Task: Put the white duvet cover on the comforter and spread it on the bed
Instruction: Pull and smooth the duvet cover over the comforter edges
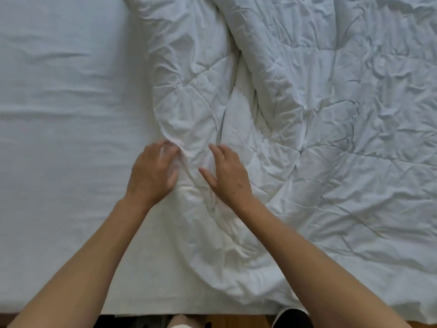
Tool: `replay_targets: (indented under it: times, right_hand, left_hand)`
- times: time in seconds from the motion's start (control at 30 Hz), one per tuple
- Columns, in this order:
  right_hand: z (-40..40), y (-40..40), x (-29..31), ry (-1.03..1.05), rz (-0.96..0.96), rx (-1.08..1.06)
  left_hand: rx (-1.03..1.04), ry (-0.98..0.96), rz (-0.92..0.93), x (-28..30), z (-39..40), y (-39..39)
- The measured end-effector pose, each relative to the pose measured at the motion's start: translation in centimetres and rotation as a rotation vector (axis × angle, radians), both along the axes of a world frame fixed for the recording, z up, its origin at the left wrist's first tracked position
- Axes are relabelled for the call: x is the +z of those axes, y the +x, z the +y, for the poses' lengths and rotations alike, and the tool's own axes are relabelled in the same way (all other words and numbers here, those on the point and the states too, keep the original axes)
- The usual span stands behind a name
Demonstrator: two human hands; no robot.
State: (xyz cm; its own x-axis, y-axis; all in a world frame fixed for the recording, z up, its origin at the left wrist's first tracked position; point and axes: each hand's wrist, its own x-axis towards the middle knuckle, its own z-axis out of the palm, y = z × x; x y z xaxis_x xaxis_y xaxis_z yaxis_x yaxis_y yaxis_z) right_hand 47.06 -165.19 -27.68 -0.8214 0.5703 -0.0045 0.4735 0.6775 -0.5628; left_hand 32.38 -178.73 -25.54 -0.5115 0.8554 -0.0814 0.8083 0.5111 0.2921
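Comforter lies rumpled across the frame's right, bed sheet bare at left. Left hand pinches its bunched edge; right hand rests flat, fingers straight. Best to find the corner first, then pull the edge out smooth.

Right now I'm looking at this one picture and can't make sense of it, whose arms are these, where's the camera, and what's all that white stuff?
There is no machine here. The camera sits on a person's head and looks down, so the two bare arms coming up from the bottom edge are that person's own. They stand at the side of a bed, whose smoother white sheet shows on the left. The crumpled, quilted white bedding on the right is the comforter. The left hand curls its fingers into the comforter's bunched edge. The right hand lies on the folds with fingers fairly straight, holding nothing. Whether a duvet cover is there too, I cannot tell.
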Motion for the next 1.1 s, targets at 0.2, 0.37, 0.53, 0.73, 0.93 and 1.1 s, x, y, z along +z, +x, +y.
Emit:
replay_targets:
  times: [0.2,0.37,0.53,0.73,0.93,1.1]
  right_hand:
    - [3.9,-14.3,1.2,0.093,-0.263,-0.073]
    - [5.0,-18.3,-3.1,0.061,-0.524,-0.096]
    - [5.6,-18.5,-4.3,0.082,-0.345,-0.115]
    - [7.4,-15.3,-0.9,0.019,-0.302,0.065]
    - [9.0,-9.8,2.2,-0.127,-0.211,0.137]
    - [8.1,-4.5,3.4,-0.327,-0.111,0.157]
  left_hand:
    - [0.232,-0.014,-0.18,-1.2,4.7,-8.3]
    - [0.303,0.022,-0.398,-2.9,4.7,-10.4]
    - [0.407,0.1,-0.45,-4.3,3.6,-11.3]
    - [0.652,0.341,-0.674,-3.4,6.0,-13.3]
    - [0.514,0.363,-0.687,-1.6,8.8,-14.1]
    - [0.399,0.535,-0.707,-0.6,13.7,-14.4]
